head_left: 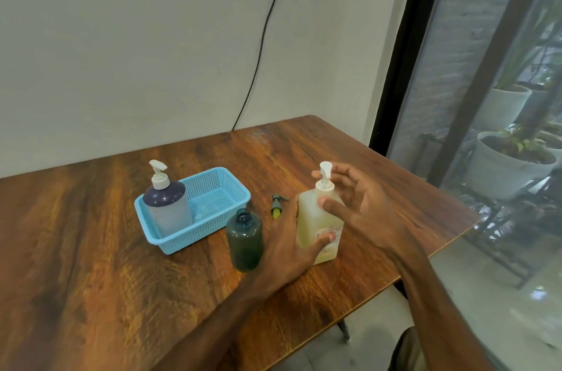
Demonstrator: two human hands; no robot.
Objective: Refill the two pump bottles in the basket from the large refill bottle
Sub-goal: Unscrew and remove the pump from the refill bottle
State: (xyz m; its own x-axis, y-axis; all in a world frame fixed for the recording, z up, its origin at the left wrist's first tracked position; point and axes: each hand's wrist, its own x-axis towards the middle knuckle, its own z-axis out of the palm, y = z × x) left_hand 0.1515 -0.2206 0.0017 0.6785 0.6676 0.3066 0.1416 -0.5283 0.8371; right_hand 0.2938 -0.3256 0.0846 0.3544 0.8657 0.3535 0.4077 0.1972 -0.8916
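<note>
While my left hand (289, 246) grips the large pale-yellow plastic refill bottle (313, 218) low on its body, thumb across the label, my right hand (362, 209) hovers at its white pump top (324, 176), fingers spread apart and thumb tip on the shoulder. With that pump on, I judge nothing is poured yet. The small dark-green plastic bottle (244, 241) stands uncapped on the brown wooden table (91, 249), its pump (276, 203) lying nearby. The purple-shouldered pump bottle (167, 206) sits capped in the light-blue mesh basket (213, 185).

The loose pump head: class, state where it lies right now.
In the head view the loose pump head lies on the wooden table, between the blue basket and the large refill bottle, just behind the open green bottle.
</note>
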